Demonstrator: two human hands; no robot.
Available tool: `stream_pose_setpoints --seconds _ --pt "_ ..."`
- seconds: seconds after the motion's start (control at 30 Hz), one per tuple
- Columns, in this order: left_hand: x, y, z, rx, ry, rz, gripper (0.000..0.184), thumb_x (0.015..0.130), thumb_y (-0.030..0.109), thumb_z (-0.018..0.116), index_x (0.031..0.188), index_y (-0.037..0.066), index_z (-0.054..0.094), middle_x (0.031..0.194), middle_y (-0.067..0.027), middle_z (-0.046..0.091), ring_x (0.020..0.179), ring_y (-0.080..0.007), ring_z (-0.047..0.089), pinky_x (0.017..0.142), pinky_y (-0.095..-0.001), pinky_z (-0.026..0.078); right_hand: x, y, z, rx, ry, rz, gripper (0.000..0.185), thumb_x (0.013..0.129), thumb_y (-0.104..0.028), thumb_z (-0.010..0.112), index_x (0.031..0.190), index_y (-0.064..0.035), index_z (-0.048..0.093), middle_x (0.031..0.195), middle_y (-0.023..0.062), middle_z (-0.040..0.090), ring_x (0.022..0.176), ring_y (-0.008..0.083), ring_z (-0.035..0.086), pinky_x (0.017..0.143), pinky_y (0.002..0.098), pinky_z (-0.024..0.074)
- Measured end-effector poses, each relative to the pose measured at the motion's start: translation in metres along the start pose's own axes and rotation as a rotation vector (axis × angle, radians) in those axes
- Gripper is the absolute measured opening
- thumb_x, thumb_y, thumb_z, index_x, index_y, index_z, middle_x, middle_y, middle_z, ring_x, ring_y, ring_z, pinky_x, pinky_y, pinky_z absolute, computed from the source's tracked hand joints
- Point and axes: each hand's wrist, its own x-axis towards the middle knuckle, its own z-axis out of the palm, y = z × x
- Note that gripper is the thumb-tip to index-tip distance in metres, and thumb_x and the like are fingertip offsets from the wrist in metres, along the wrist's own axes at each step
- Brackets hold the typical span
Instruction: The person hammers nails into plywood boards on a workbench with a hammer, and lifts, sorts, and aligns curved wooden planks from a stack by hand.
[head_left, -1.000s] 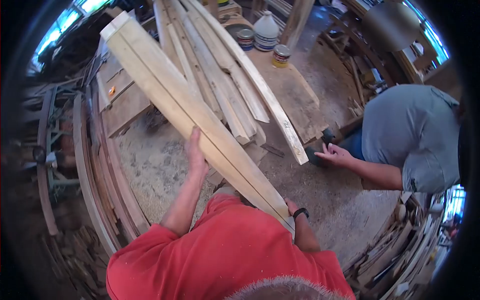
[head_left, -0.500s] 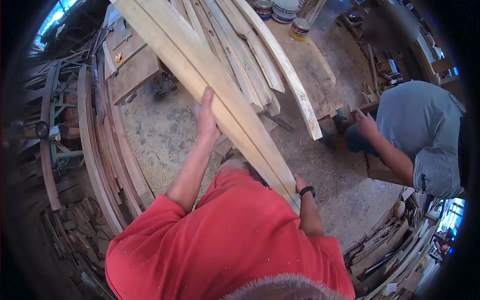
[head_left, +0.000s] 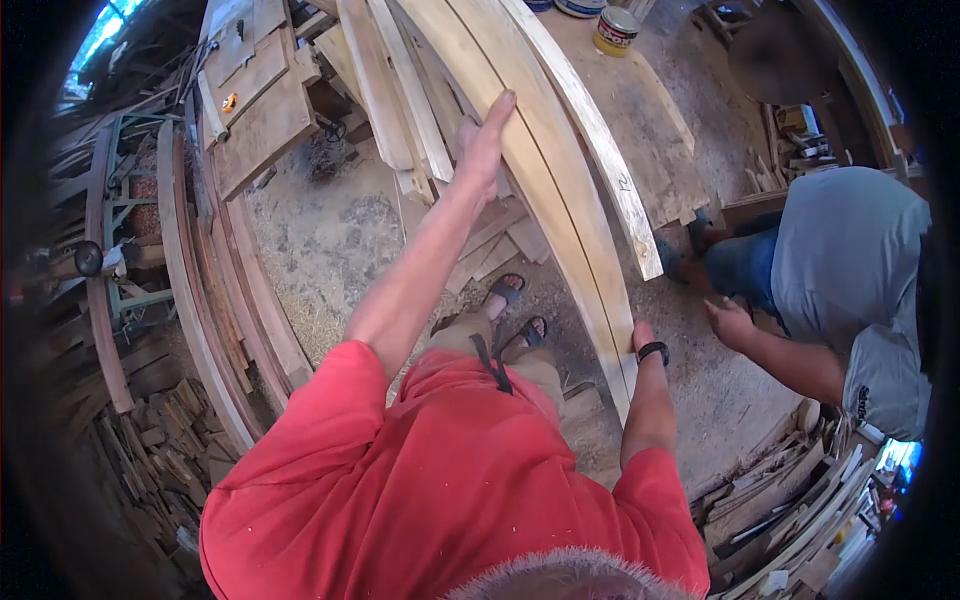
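A long pale wooden plank with a dark line along its length runs from the top of the view down to my right side. My left hand grips its left edge, thumb on the upper face and fingers partly hidden beneath. Near the plank's lower end, my right hand, with a black band at the wrist, holds the right edge; most of its fingers are hidden. Just right of the plank lies a pale board with a written mark near its end.
At the right, a person in a grey shirt bends forward. A yellow can stands on a wooden bench. Long boards lie at the left. Scrap wood is piled at the lower right.
Both hands have moved with the plank to the right, and the plank has turned steeper. The loose boards under it show more on its left. The person's hand has come lower.
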Motion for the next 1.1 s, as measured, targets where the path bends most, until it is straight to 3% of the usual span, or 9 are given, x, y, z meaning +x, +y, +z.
stream_pose_setpoints --seconds 0.13,0.33,0.43,0.53,0.6,0.67,0.73,0.87,1.1 --pt "0.023 -0.016 0.007 0.004 0.024 0.011 0.100 0.075 0.059 0.072 0.125 -0.020 0.036 0.124 -0.0309 0.049 0.117 -0.0331 0.052 0.101 -0.0388 0.040 0.087 0.070 0.038 -0.024 0.038 -0.122 0.044 0.092 -0.032 0.041 0.107 0.0008 0.066 0.111 0.0259 0.065 0.111 0.0356 0.059 0.092 0.0422 0.0449" --pt "0.039 -0.034 0.005 -0.076 -0.017 0.042 0.091 0.076 0.054 0.073 0.126 -0.016 0.042 0.123 -0.0263 0.053 0.115 -0.0302 0.053 0.099 -0.0385 0.042 0.053 0.029 0.021 0.293 -0.018 0.004 0.039 0.091 -0.027 0.044 0.110 -0.0003 0.064 0.109 0.0254 0.065 0.107 0.0368 0.061 0.090 0.0448 0.0464" --pt "0.040 -0.036 0.003 -0.151 -0.023 -0.004 0.067 0.085 0.038 0.070 0.129 -0.008 0.049 0.122 -0.0188 0.059 0.109 -0.0266 0.058 0.096 -0.0372 0.046 0.067 0.048 0.034 -0.288 0.038 -0.225 0.031 0.085 -0.013 0.051 0.112 -0.0021 0.063 0.108 0.0288 0.063 0.101 0.0427 0.061 0.086 0.0495 0.0496" --pt "0.040 -0.032 0.005 -0.239 -0.086 -0.015 0.067 0.087 0.038 0.068 0.132 -0.006 0.047 0.122 -0.0180 0.059 0.111 -0.0275 0.057 0.097 -0.0363 0.046 0.047 0.028 0.027 -0.251 -0.061 -0.183 0.045 0.100 -0.032 0.030 0.137 -0.0126 0.046 0.137 0.0259 0.047 0.126 0.0393 0.047 0.106 0.0463 0.0380" --pt "0.023 -0.014 0.019 -0.181 -0.065 -0.055 0.071 0.088 0.044 0.064 0.136 -0.004 0.043 0.129 -0.0165 0.055 0.117 -0.0265 0.053 0.102 -0.0375 0.041 0.021 0.018 0.030 0.009 0.259 -0.116 0.035 0.092 -0.014 0.046 0.126 -0.0089 0.055 0.112 0.0271 0.062 0.108 0.0424 0.058 0.098 0.0452 0.0450" --pt "0.012 -0.011 0.020 -0.163 -0.107 -0.051 0.075 0.088 0.049 0.062 0.138 -0.002 0.041 0.136 -0.0156 0.049 0.123 -0.0261 0.048 0.107 -0.0379 0.035 -0.011 0.010 0.023 -0.044 0.273 0.016 0.035 0.095 -0.023 0.045 0.124 -0.0060 0.057 0.112 0.0264 0.063 0.110 0.0422 0.058 0.099 0.0440 0.0442" --pt "0.010 -0.014 0.017 -0.160 -0.148 -0.025 0.076 0.088 0.050 0.062 0.139 -0.002 0.040 0.138 -0.0153 0.047 0.125 -0.0257 0.046 0.108 -0.0374 0.033 -0.058 -0.008 0.019 0.408 0.583 0.027 0.039 0.093 -0.028 0.048 0.120 -0.0023 0.058 0.113 0.0276 0.062 0.113 0.0430 0.056 0.098 0.0433 0.0445" --pt "0.007 -0.006 0.020 -0.155 -0.129 -0.006 0.082 0.086 0.053 0.063 0.141 -0.003 0.037 0.139 -0.0157 0.045 0.126 -0.0265 0.045 0.108 -0.0389 0.032 -0.100 -0.009 0.030 0.422 0.911 0.075 0.026 0.078 -0.010 0.065 0.101 0.0003 0.057 0.087 0.0179 0.059 0.083 0.0355 0.059 0.078 0.0438 0.0474" --pt "0.006 -0.001 0.023 -0.150 -0.166 -0.119 0.083 0.086 0.054 0.063 0.142 -0.001 0.036 0.138 -0.0158 0.046 0.123 -0.0290 0.048 0.105 -0.0418 0.037 -0.137 -0.060 0.052 0.470 1.113 0.009 0.044 0.081 -0.006 0.059 0.122 0.0023 0.046 0.117 0.0228 0.051 0.100 0.0377 0.056 0.089 0.0428 0.0452"
